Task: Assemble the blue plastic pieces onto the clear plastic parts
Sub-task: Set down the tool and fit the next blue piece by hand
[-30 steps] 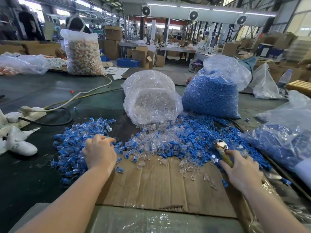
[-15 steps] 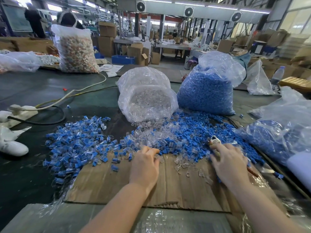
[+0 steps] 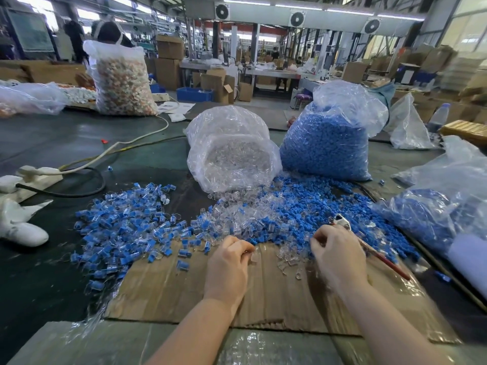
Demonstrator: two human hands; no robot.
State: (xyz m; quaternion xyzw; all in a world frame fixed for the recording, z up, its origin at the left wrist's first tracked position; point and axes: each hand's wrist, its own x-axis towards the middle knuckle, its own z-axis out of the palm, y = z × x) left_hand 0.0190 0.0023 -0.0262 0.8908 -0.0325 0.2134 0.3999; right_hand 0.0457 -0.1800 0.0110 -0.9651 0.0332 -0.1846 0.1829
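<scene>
A pile of loose clear plastic parts and loose blue plastic pieces lies at the far edge of a cardboard sheet. To the left spreads a heap of joined blue-and-clear pieces. My left hand rests on the cardboard with its fingers curled around a small clear part at the fingertips. My right hand picks at the clear parts with finger and thumb while a red-handled metal tool stays tucked in its palm.
An open bag of clear parts and a bag of blue pieces stand behind the pile. Another bag of blue pieces lies at the right. A power strip with cables and a white object sit at the left.
My left hand has moved from the heap of joined pieces at the left to the middle, next to the clear parts. My right hand has shifted left toward the clear parts, with the tool still in it.
</scene>
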